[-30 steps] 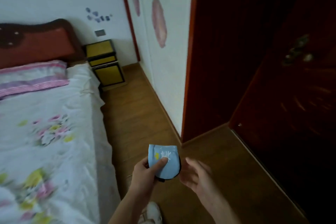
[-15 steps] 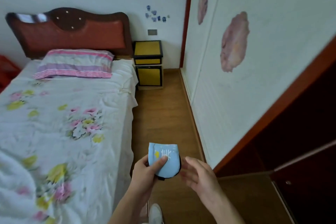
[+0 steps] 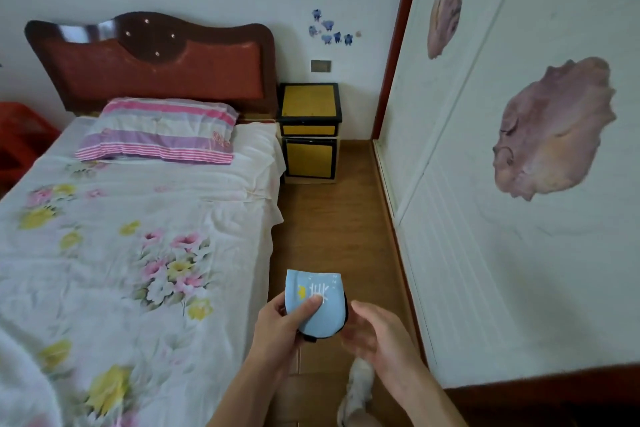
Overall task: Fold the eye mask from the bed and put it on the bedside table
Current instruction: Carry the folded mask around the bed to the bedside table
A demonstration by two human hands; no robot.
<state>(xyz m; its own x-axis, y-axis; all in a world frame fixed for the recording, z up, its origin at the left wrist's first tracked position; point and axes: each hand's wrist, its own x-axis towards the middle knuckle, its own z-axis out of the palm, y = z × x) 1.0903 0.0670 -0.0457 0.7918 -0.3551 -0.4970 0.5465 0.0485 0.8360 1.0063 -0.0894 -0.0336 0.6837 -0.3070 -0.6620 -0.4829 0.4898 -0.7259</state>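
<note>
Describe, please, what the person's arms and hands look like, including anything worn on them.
Both forearms are bare, with no sleeves in view. The left hand and right hand show no gloves, rings, watch or bracelet.

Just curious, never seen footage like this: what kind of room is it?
A home bedroom, most likely: a bed with a floral sheet and striped pillow, a padded headboard, and a yellow bedside table beside it.
</note>
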